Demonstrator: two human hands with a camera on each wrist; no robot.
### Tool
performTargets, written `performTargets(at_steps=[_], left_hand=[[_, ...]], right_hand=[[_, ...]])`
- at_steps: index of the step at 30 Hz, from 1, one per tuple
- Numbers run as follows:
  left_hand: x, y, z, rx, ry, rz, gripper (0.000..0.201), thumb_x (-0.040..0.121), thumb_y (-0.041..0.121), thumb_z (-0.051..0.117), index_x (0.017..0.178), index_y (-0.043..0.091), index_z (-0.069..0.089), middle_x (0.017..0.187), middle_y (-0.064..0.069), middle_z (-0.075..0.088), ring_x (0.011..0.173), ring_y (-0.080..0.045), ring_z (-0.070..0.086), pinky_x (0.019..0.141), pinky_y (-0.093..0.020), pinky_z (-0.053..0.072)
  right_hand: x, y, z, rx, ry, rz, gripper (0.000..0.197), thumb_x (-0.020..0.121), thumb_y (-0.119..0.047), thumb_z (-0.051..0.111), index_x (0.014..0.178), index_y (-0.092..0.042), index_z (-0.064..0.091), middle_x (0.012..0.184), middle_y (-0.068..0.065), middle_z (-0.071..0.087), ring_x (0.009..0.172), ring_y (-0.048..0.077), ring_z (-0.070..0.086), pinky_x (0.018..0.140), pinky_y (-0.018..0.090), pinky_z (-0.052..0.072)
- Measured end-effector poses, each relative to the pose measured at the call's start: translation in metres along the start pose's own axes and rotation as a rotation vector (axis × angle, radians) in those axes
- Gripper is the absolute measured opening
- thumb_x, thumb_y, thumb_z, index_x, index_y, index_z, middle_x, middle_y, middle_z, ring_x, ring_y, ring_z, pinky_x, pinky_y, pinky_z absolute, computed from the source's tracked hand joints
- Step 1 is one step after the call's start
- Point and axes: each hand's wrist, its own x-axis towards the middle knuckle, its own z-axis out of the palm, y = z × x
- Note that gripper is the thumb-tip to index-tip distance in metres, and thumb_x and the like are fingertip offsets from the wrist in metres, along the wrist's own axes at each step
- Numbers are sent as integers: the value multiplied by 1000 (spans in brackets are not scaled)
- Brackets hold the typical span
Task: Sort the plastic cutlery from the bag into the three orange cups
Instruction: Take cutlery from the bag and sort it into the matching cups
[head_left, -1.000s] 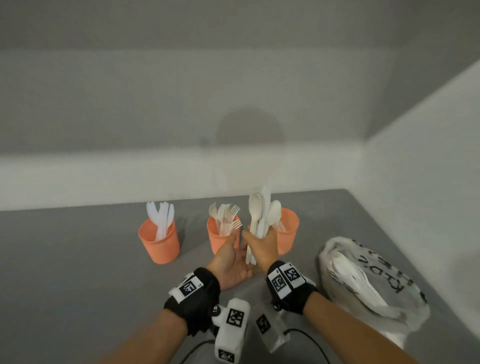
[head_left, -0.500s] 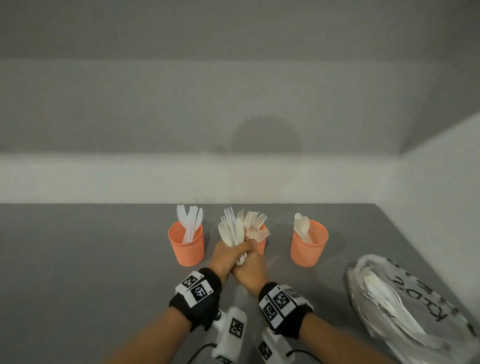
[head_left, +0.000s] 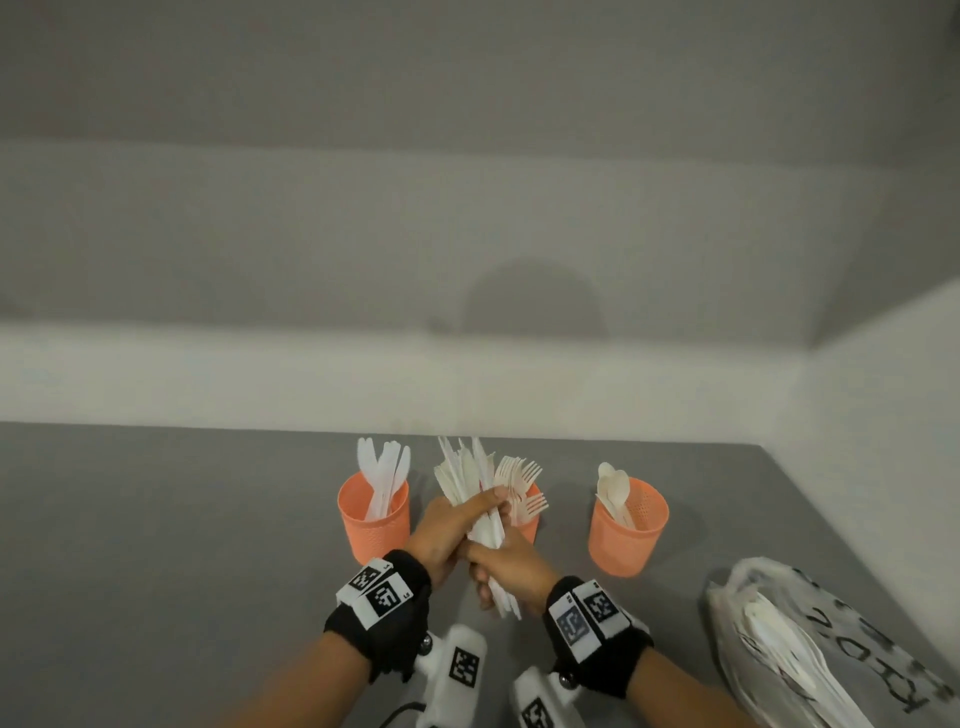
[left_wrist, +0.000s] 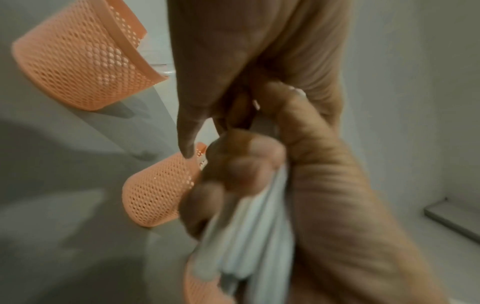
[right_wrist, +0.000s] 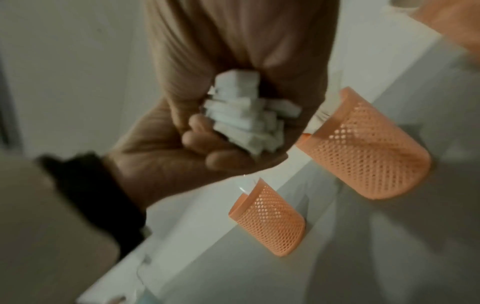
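- Both hands clamp one bundle of knives (head_left: 475, 499), left hand (head_left: 451, 525) above, right hand (head_left: 511, 566) below, just in front of the fork cup (head_left: 527, 525).
- Left of the fork cup stands the knife cup (head_left: 374, 525); right of it the spoon cup (head_left: 626, 535).
- Sorting looks partly done: the bag (head_left: 810, 639), right of the fork cup on the desk (head_left: 156, 545), holds more cutlery.
- The bag's black writing is unreadable.

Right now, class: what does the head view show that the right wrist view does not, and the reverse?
Only the head view shows the bag and what fills the cups: knives, forks, spoons. Only the right wrist view shows the handle ends of the bundle. Both show the left hand, right hand and orange cups.
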Motion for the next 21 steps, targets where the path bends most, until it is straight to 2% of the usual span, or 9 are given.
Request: performTargets(at_steps=[3, 5, 6, 8, 10, 12, 15, 18, 21], left_hand=[[8, 3, -1, -14, 114, 20, 35, 75, 17, 74, 102, -3, 62, 96, -24, 65, 87, -31, 66, 71, -34, 56], [9, 4, 0, -3, 152, -5, 33, 75, 8, 72, 103, -5, 61, 89, -21, 67, 82, -27, 67, 69, -30, 56], [9, 5, 0, -7, 147, -21, 27, 76, 6, 70, 99, -4, 61, 84, -18, 66, 78, -25, 67, 64, -28, 55], [10, 5, -1, -38, 91, -46, 12, 76, 8, 66, 83, 1, 60, 78, -14, 61, 70, -19, 65, 58, -24, 53], [9, 6, -3, -95, 10, -63, 13, 82, 11, 61, 72, 6, 54, 78, -15, 55, 67, -16, 65, 56, -23, 52], [7, 9, -3, -147, -79, -94, 16, 87, 12, 58, 73, 6, 53, 84, -17, 54, 71, -17, 67, 59, -26, 53], [7, 14, -2, -140, -169, -123, 13, 85, 13, 61, 76, 6, 56, 75, -10, 59, 77, -17, 68, 67, -28, 56], [12, 12, -1, -110, -105, -89, 9, 82, 13, 66, 86, 7, 61, 74, -7, 63, 75, -19, 65, 71, -29, 54], [16, 7, 6, -98, 80, 37, 14, 80, 9, 69, 91, 6, 60, 79, -11, 63, 77, -22, 63, 72, -31, 54]], right_hand=[[3, 2, 5, -194, 146, -135, 14, 88, -16, 57, 87, -28, 50, 54, -10, 49, 30, 1, 47, 34, 13, 33], [2, 0, 7, -294, 186, -177, 15, 88, -14, 56, 84, -27, 50, 60, -12, 49, 35, -8, 50, 35, 8, 34], [1, -1, 7, -313, 172, -177, 17, 87, -11, 54, 81, -26, 50, 60, -11, 49, 36, -6, 51, 36, 9, 35], [-1, -7, 4, -269, 74, -123, 24, 86, -4, 53, 75, -25, 51, 58, -4, 51, 35, 4, 50, 38, 16, 40], [-4, -15, -3, -104, -73, -13, 16, 84, -2, 54, 80, -17, 54, 59, 3, 57, 38, 9, 51, 41, 23, 44], [-4, -17, -11, 111, -200, 116, 7, 82, -12, 59, 87, -12, 55, 61, 5, 65, 41, 11, 53, 43, 21, 45], [-4, -12, -15, 240, -259, 201, 12, 80, -16, 59, 73, -9, 53, 48, 2, 56, 38, 11, 48, 43, 20, 42], [0, -11, -9, 83, -56, 118, 16, 86, -10, 53, 72, -16, 49, 46, 0, 46, 36, 8, 44, 42, 21, 39], [5, -6, -5, -260, 213, -74, 13, 87, -12, 50, 87, -24, 57, 71, -4, 58, 62, 8, 54, 56, 18, 39]])
